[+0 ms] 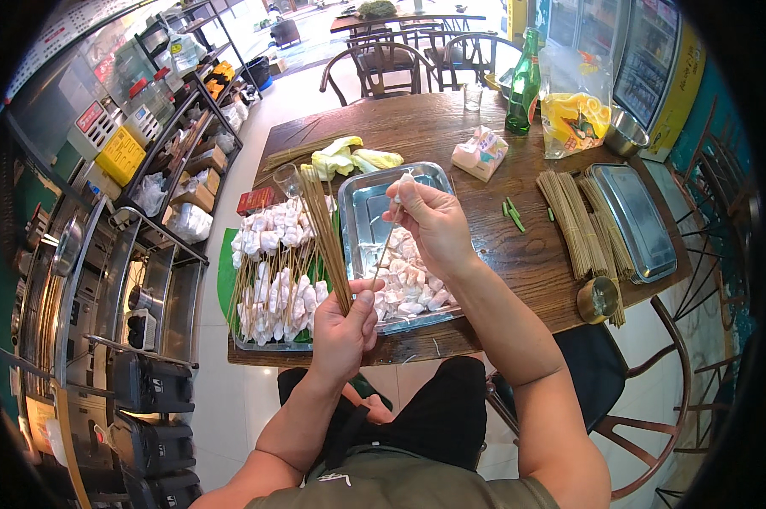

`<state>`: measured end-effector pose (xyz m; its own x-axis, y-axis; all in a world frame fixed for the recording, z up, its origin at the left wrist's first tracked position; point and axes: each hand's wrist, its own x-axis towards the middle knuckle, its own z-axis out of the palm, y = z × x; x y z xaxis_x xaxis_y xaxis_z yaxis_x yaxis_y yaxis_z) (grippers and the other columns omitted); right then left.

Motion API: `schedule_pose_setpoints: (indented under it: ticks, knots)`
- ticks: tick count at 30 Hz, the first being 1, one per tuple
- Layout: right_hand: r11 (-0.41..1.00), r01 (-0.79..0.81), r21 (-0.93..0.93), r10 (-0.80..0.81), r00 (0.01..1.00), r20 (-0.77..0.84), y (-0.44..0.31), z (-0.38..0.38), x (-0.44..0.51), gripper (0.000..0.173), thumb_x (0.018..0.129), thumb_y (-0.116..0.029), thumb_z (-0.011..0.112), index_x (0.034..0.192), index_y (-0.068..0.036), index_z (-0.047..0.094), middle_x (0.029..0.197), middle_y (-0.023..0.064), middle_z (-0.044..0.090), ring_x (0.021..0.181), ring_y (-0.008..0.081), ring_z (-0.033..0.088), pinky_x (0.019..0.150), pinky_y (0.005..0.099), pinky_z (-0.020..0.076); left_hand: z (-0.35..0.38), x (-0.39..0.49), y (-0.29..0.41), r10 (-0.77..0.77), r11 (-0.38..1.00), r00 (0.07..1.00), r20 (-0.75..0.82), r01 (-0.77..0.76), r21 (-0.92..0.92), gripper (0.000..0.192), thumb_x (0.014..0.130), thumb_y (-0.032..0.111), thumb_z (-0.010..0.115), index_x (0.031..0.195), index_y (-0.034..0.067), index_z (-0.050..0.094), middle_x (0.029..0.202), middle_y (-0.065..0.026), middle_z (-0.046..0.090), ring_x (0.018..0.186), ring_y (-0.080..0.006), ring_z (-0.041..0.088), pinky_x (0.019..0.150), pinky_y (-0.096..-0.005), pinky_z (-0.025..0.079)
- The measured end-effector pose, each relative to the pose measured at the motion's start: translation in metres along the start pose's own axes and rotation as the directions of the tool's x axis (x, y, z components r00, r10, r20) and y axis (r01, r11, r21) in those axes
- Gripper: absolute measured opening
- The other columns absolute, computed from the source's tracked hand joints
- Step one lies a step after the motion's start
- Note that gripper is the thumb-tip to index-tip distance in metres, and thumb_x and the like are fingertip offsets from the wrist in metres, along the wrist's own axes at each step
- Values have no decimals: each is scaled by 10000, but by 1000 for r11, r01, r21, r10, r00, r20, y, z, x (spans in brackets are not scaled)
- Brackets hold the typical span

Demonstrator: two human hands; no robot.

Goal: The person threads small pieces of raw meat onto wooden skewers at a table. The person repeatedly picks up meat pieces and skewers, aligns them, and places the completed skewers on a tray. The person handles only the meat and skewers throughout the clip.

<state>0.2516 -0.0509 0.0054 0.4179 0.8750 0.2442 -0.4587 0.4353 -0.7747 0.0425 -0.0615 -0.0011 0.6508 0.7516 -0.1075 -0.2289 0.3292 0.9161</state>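
My left hand point(347, 327) grips a bundle of thin bamboo skewers point(327, 235) and the lower end of one separate skewer that slants up to the right. At that skewer's upper end, my right hand point(426, 216) pinches a small pale piece of meat point(406, 180) between thumb and fingers. Below the right hand, loose pale meat pieces point(411, 280) lie in the near part of a metal tray point(392, 328). Left of it, threaded meat skewers point(278, 299) lie in rows over green leaf on another tray.
On the wooden table point(485, 216) are cabbage leaves point(345, 158), a tissue box point(480, 153), a green bottle point(524, 83), a plastic bag point(576, 121), skewer bundles point(567, 223), a stacked metal tray point(634, 219) and a brass-coloured cup point(597, 299). A chair point(586, 375) stands at the near right.
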Motion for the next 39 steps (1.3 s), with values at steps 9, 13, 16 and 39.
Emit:
schedule_pose_setpoints:
  ticks: [9, 13, 16, 39]
  knots:
    - [1000, -8, -15, 8, 1000, 18, 5, 2, 0, 280, 1013, -272, 643, 1026, -5, 726, 926, 45, 690, 813, 144, 666, 807, 288, 558, 14, 13, 7, -11, 1000, 1000, -27, 10, -12, 257, 1050, 169, 567, 1225, -15, 606, 651, 54, 429, 512, -25, 361, 403, -199, 290]
    - [998, -35, -47, 36, 999, 7, 5, 3, 0, 280, 1015, -274, 643, 1026, -7, 728, 920, 44, 689, 806, 138, 667, 787, 279, 552, 18, 17, 7, -21, 1000, 998, -56, 20, -18, 249, 1046, 164, 570, 1219, -13, 602, 644, 55, 423, 502, -27, 355, 396, -203, 293]
    - [997, -52, -57, 52, 999, 3, 9, 4, -1, 277, 1012, -269, 650, 1021, -5, 735, 901, 37, 693, 783, 120, 658, 761, 265, 546, 20, 20, 6, 33, 999, 997, -71, -34, -2, 239, 1043, 156, 575, 1205, -18, 605, 638, 57, 420, 491, -27, 346, 391, -206, 291]
    - [763, 231, -604, -394, 907, -151, -28, -31, 22, 163, 892, -159, 797, 852, -9, 748, 788, -10, 683, 653, 54, 557, 581, 220, 445, -49, -37, 7, 5, 987, 994, -111, 13, 159, 191, 1041, 126, 569, 1152, -13, 636, 676, 47, 486, 526, -15, 399, 419, -182, 304]
